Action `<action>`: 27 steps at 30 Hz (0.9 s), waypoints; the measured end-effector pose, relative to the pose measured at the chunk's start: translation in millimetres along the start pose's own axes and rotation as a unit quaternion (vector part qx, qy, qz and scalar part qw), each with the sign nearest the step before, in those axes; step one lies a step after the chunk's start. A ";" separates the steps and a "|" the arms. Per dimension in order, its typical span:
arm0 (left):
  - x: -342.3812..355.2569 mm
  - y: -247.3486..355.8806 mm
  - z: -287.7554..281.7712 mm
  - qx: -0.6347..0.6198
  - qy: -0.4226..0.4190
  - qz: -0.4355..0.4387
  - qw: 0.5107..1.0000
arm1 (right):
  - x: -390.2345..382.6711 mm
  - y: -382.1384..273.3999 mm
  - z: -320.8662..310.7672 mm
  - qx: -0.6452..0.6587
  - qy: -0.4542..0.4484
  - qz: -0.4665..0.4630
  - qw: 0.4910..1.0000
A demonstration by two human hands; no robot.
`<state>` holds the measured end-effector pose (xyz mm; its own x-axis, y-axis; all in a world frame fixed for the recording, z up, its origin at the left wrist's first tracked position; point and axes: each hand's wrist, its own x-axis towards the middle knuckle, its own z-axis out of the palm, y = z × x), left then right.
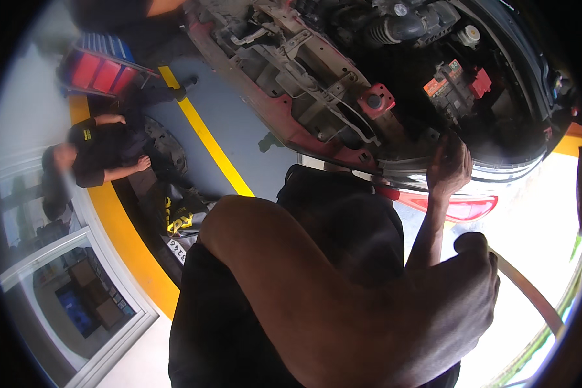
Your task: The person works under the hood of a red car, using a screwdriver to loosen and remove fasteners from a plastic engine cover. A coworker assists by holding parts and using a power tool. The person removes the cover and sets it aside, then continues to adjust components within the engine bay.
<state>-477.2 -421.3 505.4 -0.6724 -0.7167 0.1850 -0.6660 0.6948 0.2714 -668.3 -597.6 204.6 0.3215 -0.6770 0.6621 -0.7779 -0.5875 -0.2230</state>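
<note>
A single head-worn fisheye view looks steeply down from just above the person's own torso, so close that a forearm (317, 297) fills the lower middle. It faces the open engine bay (394, 71) of a car across the top, with the grey floor and its yellow line (204, 132) bending toward the left rim.

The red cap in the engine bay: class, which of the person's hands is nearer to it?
The right hand is nearer, at the bay's front edge just lower right of the red cap. The left hand is far lower, gripping a metal bar.
</note>
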 end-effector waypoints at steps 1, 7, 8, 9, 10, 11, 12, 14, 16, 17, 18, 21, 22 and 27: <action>-9.4 -5.3 6.6 -0.026 -0.012 -0.016 0.999 | -0.2 -0.1 -0.7 -0.007 -0.002 -0.004 1.000; -96.9 -77.4 88.0 -0.204 -0.019 -0.272 0.940 | 2.7 -1.3 -2.7 0.032 0.010 0.010 0.999; -114.6 -88.4 106.2 -0.173 -0.022 -0.350 0.920 | 2.9 -1.4 -2.4 0.038 0.005 0.016 0.999; -132.1 -100.7 126.9 -0.117 -0.033 -0.411 0.903 | 3.1 -1.0 -3.2 0.032 0.000 0.013 0.999; -152.4 -110.8 146.8 -0.094 -0.046 -0.481 0.870 | 3.4 -0.7 -3.7 0.033 0.002 0.011 0.999; -172.7 -125.0 168.3 -0.107 -0.047 -0.536 0.836 | 3.8 -0.7 -4.1 0.037 0.004 0.009 0.999; -193.1 -138.3 191.2 -0.173 0.010 -0.581 0.795 | 4.4 -0.2 -4.9 0.043 0.006 0.006 0.999; -230.6 -165.1 242.2 -0.231 0.136 -0.643 0.717 | 4.8 -0.2 -6.4 0.052 0.007 0.014 0.999; -259.9 -189.6 294.7 -0.226 0.283 -0.673 0.644 | 5.0 -0.1 -7.3 0.063 0.018 0.015 0.998; -270.1 -203.0 318.3 -0.196 0.322 -0.671 0.639 | 5.0 0.1 -7.7 0.066 0.017 0.017 0.998; -276.2 -217.2 339.3 -0.175 0.359 -0.674 0.622 | 5.1 0.1 -7.8 0.070 0.015 0.019 0.997; -274.2 -262.7 379.4 -0.027 0.368 -0.687 0.626 | 4.7 0.8 -7.9 0.078 0.012 0.020 0.997; -268.3 -277.8 385.4 0.030 0.346 -0.708 0.615 | 4.3 1.1 -7.9 0.081 0.010 0.023 0.996; -227.1 -333.0 394.0 0.058 0.354 -0.850 0.386 | 3.0 2.2 -6.5 0.065 0.010 0.015 0.998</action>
<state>-230.1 -466.5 0.8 0.9973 0.0480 0.0550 0.0114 -0.8467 0.5319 -672.5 -598.1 210.8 0.2866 -0.6867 0.6681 -0.7094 -0.6208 -0.3337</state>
